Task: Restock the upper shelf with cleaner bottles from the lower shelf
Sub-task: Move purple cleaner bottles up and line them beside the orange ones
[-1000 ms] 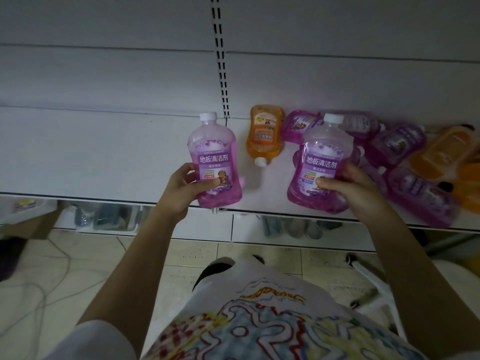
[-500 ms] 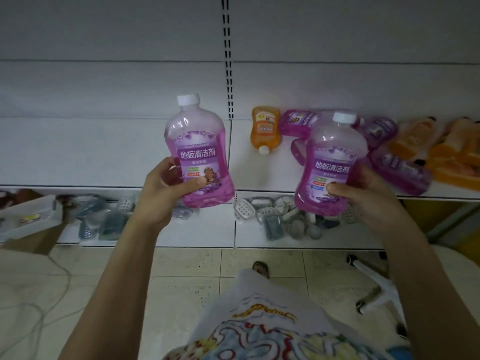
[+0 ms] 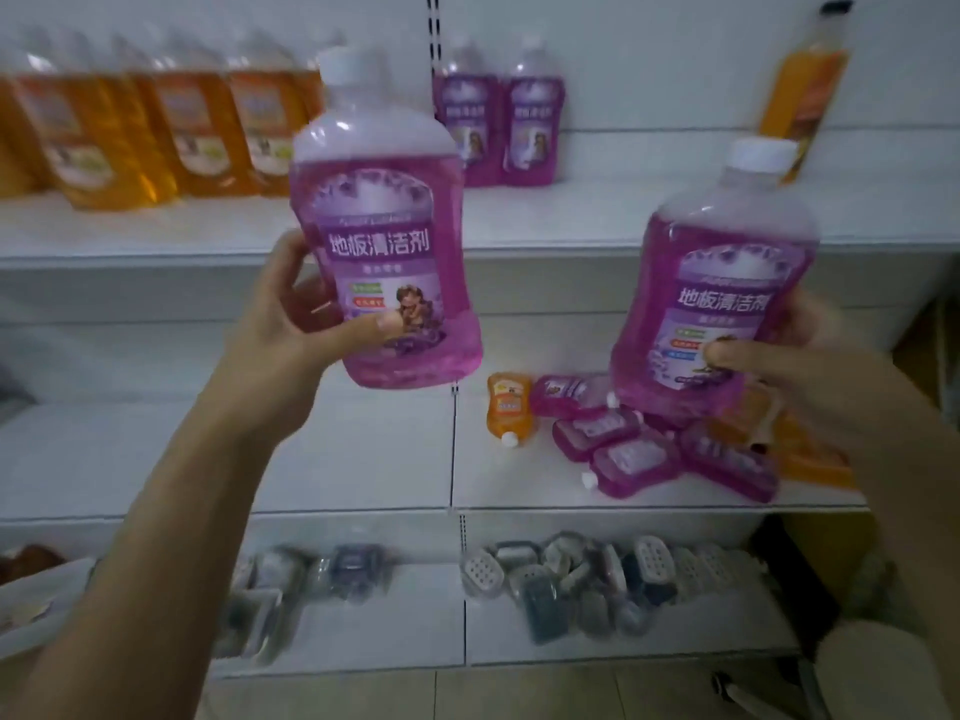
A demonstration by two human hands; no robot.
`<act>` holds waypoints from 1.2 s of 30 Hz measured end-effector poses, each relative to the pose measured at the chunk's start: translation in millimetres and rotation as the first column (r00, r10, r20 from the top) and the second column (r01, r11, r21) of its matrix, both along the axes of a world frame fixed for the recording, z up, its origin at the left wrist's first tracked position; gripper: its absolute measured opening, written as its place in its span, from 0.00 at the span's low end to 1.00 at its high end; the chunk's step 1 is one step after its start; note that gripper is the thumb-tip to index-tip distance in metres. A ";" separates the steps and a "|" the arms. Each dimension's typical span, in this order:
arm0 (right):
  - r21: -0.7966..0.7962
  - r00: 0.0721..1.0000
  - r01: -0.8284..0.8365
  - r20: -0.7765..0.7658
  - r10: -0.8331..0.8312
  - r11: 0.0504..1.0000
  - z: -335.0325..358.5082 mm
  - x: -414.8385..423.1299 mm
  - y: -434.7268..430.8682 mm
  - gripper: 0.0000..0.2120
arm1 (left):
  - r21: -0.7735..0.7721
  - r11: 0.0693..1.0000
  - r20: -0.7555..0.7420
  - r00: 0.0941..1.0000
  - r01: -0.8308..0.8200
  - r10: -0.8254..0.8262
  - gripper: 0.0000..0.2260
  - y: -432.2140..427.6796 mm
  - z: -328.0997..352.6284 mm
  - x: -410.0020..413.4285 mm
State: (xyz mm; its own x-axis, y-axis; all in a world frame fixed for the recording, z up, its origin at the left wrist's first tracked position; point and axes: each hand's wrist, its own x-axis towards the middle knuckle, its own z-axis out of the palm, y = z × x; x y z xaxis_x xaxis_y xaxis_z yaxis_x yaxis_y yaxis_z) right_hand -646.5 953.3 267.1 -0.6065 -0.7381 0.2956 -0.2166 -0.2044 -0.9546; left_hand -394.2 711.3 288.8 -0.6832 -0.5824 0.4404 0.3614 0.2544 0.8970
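My left hand [image 3: 291, 324] grips a purple cleaner bottle [image 3: 384, 215] upright by its lower body, raised in front of the upper shelf [image 3: 649, 220]. My right hand [image 3: 789, 356] holds a second purple bottle [image 3: 722, 283], white cap up, a little lower and to the right. Two purple bottles [image 3: 498, 127] stand on the upper shelf behind. On the lower shelf [image 3: 363, 449] several purple bottles [image 3: 639, 449] and an orange one [image 3: 509, 407] lie on their sides.
A row of orange bottles [image 3: 156, 127] stands on the upper shelf at the left, and a tall orange bottle [image 3: 805, 90] at the far right. Packaged soap dishes [image 3: 571, 579] fill the bottom shelf. A tiled floor lies below.
Both hands have lifted their bottles up from the lower shelf's level to the upper shelf's height. My view has tilted up, bringing the upper shelf and its bottles into sight.
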 end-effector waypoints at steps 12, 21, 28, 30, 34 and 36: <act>-0.112 0.992 0.030 -0.120 -0.043 0.993 114.0 -128.9 -73.5 0.31 | -0.083 0.991 0.018 0.994 -0.106 0.108 0.30 -33.8 90.0 -131.8; 0.061 0.980 0.036 -0.200 -0.023 0.997 122.8 -235.7 -173.9 0.25 | -0.090 0.970 0.067 0.970 -0.225 0.232 0.30 -62.8 91.9 -204.8; 0.127 0.975 0.070 -0.218 -0.041 0.989 113.9 -266.8 -226.8 0.29 | -0.133 0.954 0.101 0.954 -0.267 0.281 0.31 -75.9 92.4 -225.5; 0.133 0.977 0.092 -0.204 -0.064 0.987 107.2 -272.4 -238.6 0.30 | -0.137 0.954 0.112 0.953 -0.267 0.283 0.31 -81.5 93.2 -229.3; 0.173 0.973 0.120 -0.217 -0.080 0.978 93.7 -283.4 -256.1 0.32 | -0.154 0.953 0.138 0.949 -0.261 0.282 0.33 -95.3 92.4 -234.6; 0.170 0.971 0.126 -0.225 -0.086 0.977 89.5 -287.0 -260.3 0.32 | -0.160 0.953 0.153 0.947 -0.258 0.282 0.34 -101.8 92.9 -237.3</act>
State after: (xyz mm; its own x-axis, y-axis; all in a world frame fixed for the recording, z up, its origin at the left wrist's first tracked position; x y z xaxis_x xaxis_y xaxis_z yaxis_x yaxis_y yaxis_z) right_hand -933.5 693.0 356.6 -0.6205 -0.7266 0.2951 -0.4323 0.0029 -0.9017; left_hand -631.5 609.6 381.7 -0.5808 -0.6985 0.4179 0.1050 0.4448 0.8894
